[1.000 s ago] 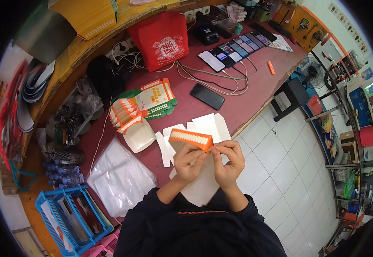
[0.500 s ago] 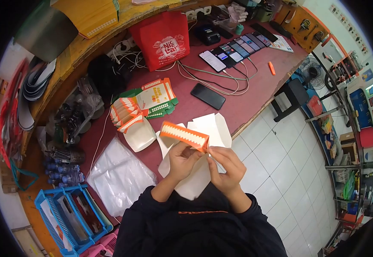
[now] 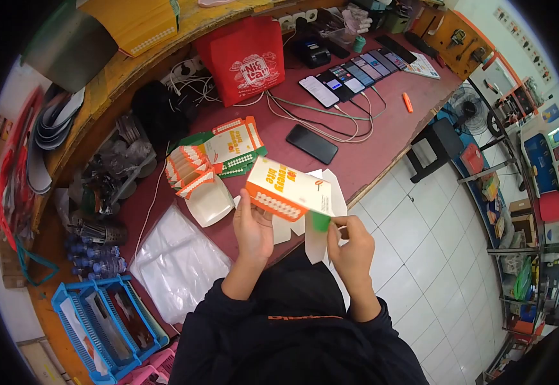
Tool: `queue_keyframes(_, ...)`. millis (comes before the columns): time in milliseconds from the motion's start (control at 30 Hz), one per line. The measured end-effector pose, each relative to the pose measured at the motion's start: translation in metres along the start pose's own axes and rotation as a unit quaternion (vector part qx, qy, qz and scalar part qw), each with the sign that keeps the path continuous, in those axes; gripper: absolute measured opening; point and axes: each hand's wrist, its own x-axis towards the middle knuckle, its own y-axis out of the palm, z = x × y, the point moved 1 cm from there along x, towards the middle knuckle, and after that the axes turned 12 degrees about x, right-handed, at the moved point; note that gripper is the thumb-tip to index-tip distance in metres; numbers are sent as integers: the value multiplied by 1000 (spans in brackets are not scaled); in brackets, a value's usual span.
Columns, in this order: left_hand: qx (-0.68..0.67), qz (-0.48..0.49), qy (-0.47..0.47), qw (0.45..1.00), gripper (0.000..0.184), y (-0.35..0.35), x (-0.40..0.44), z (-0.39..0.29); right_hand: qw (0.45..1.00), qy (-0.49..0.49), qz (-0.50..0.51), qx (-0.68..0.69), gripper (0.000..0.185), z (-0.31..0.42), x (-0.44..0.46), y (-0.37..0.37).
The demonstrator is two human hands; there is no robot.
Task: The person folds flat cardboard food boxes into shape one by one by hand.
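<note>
A partly folded carton [image 3: 286, 187], white with orange lettering and an orange side, is held up over the table's front edge. My left hand [image 3: 252, 230] grips its left end, thumb on the orange side. At the right end my right hand [image 3: 351, 247] pinches a green-edged flap between thumb and fingers. White carton blanks [image 3: 337, 192] lie behind and below it. Farther left are a white tray-like box [image 3: 210, 203], nested orange-and-white pieces [image 3: 186, 168] and printed orange and green cartons [image 3: 234, 142].
On the red table [image 3: 273, 131] are a black phone [image 3: 311, 144], a row of phones with cables [image 3: 356, 72], an orange marker [image 3: 407, 102], a red bag [image 3: 244, 64] and clear plastic bags [image 3: 180, 266]. A blue basket [image 3: 109, 327] stands at lower left.
The carton has been turned so its printed face and green flap now show. My left hand has moved left, and my right hand has shifted slightly right and down.
</note>
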Motion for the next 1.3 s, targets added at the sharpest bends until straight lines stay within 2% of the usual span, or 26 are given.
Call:
queue_keyframes(33,0,1,-2,1000,33,-6,-4,12,999,15,-16,47,30,-6,-1,-1)
queue_keyframes(67,112,8,-4,994,31,-4,-12,24,993,-71,-76,54,10,-1,6,1)
queue_keyframes(100,223,14,-7,975,28,-1,-20,32,993,-70,-76,54,10,2,8,3)
queue_keyframes(167,309,113,-43,943,29,5,-34,41,983,-146,-87,74,13,7,9,6)
queue_keyframes(233,271,103,-36,956,33,9,-33,40,981,-126,-85,118,13,10,10,6)
queue_keyframes(300,231,53,-37,971,35,19,-31,25,977,-107,-81,164,14,6,11,6)
queue_keyframes(333,270,33,49,961,29,20,-26,22,973,-93,-76,198,13,-3,10,7)
queue_keyframes(367,270,31,51,961,29,11,-25,29,967,-79,-72,232,13,-7,10,8)
queue_keyframes(400,380,32,155,912,25,0,-23,38,971,-87,-66,213,9,-5,11,8)
queue_keyframes(433,480,32,254,839,22,-10,-23,47,971,-87,-66,213,9,-5,12,9)
queue_keyframes(467,520,48,303,797,20,-2,-30,38,972,-93,-69,206,7,-4,13,12)
queue_keyframes(500,520,49,303,797,20,7,-35,27,972,-99,-72,198,4,-2,13,14)
queue_keyframes(567,634,137,382,658,36,19,-44,8,973,-112,-59,195,2,11,13,15)
queue_keyframes(600,644,179,380,639,36,20,-47,0,972,-125,-44,192,1,17,13,15)
queue_keyframes(667,624,227,320,676,35,9,-49,-6,975,-122,-57,175,2,22,11,14)
queue_keyframes(733,595,229,270,721,35,-3,-46,-3,978,-118,-68,159,2,23,11,12)
queue_keyframes(833,563,225,217,765,34,-20,-38,7,976,-120,-23,181,3,22,13,6)
queue_keyframes(900,548,234,186,781,34,-26,-35,10,974,-129,1,186,4,26,12,2)
queue_keyframes(1033,529,233,139,804,33,-38,-29,21,983,-108,-16,148,10,39,7,5)
queue_keyframes(1133,506,217,132,824,33,-49,-23,37,979,-119,33,163,27,47,7,5)
queue_keyframes(1167,488,220,136,833,33,-50,-23,38,979,-118,33,163,27,41,2,11)
queue_keyframes(1200,471,223,140,842,33,-47,-24,36,976,-123,-2,178,30,30,-3,19)
queue_keyframes(1267,278,216,76,933,31,-36,-30,36,971,-130,-34,195,33,25,-6,29)
queue_keyframes(1300,278,215,77,933,31,-34,-32,39,973,-174,-34,149,35,27,-5,32)
